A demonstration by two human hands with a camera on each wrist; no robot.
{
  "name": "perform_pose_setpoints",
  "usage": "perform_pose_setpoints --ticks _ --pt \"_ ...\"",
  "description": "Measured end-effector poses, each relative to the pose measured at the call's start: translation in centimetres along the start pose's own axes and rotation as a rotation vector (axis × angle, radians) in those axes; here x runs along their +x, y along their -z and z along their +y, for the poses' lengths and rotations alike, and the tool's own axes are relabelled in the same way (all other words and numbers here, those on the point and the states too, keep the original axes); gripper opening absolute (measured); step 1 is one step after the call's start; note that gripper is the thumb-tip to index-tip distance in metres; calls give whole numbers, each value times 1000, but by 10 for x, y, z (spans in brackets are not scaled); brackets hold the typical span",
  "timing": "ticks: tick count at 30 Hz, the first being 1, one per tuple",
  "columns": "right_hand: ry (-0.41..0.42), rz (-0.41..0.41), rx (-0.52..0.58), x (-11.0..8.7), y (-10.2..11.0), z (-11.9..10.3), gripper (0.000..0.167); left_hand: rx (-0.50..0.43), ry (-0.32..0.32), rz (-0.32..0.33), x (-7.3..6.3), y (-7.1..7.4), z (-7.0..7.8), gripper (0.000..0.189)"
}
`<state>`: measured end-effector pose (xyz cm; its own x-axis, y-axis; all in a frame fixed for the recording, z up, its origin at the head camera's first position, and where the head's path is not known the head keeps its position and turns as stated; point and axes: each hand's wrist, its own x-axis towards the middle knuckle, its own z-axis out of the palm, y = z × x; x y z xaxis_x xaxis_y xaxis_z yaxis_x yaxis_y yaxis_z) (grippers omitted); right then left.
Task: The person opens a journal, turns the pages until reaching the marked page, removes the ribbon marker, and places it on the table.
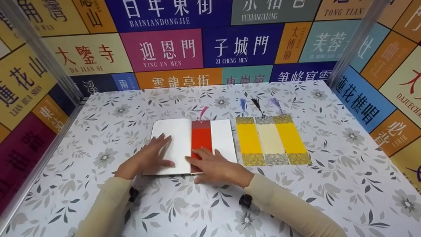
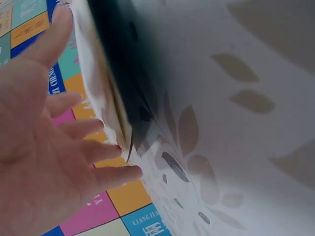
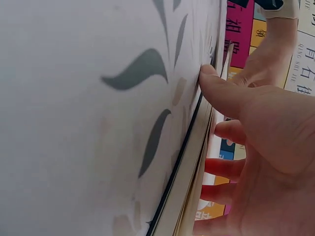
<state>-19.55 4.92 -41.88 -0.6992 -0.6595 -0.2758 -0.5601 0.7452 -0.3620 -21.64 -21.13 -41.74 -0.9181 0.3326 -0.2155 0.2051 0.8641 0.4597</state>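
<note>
An open book (image 1: 176,138) with blank white pages lies on the table. Along its right page, beside the fold, lies a red bookmark (image 1: 201,138) with a pink tassel (image 1: 204,112) at its top. My left hand (image 1: 151,154) is over the left page, fingers spread and straight; the left wrist view shows its palm near the book's edge. My right hand (image 1: 215,166) rests across the lower part of the bookmark and right page with its fingers extended. In the right wrist view its thumb (image 3: 208,71) is by the book's lower edge, and the other fingertips reach over the pages.
Right of the book lie a yellow bookmark (image 1: 249,138), a cream bookmark (image 1: 271,138) and another yellow bookmark (image 1: 291,138), side by side, with tassels pointing away. A floral cloth (image 1: 115,131) covers the table. Panels with large printed characters (image 1: 161,49) stand behind and at both sides.
</note>
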Motion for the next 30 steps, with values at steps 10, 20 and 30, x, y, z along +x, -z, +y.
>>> perform_pose_setpoints --ticks 10,20,30 --pt "37 -3 44 1 7 5 85 48 34 -97 6 0 1 102" --pt "-151 390 411 20 13 16 47 32 51 -147 10 -3 0 100" --pt "-488 388 491 42 15 28 66 80 46 -153 8 -4 2 98"
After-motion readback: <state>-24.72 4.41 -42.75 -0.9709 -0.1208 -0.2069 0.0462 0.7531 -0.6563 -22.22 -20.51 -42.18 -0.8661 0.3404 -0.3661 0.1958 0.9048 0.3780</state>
